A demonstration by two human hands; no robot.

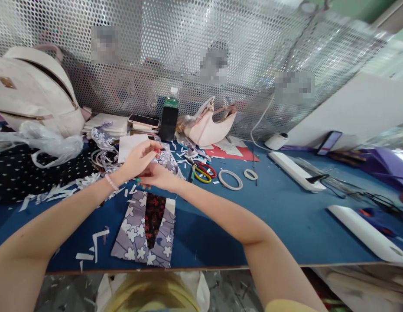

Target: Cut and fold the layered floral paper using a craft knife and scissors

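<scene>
The left hand (139, 157), fingers curled, is at 12 o'clock from the cloth (141, 232) lying on the table (217, 236); the right hand (160, 177), fingers bent, is nearer 1. Whether either holds anything, I cannot tell. Scissors (195, 167): between 1 and 2.

No text, label, brand, number or sign can be read; the small gold-coloured metal plate (7, 82) on the off-white zipped backpack (29, 97) is too small to make out; the pale screen of the slim rectangular phone (330, 143) propped at a tilt on the right is too blurred to tell; the thin white paper slips (232, 150) on the flat red sheet (249, 155) are likewise too small and unclear to read.
</scene>
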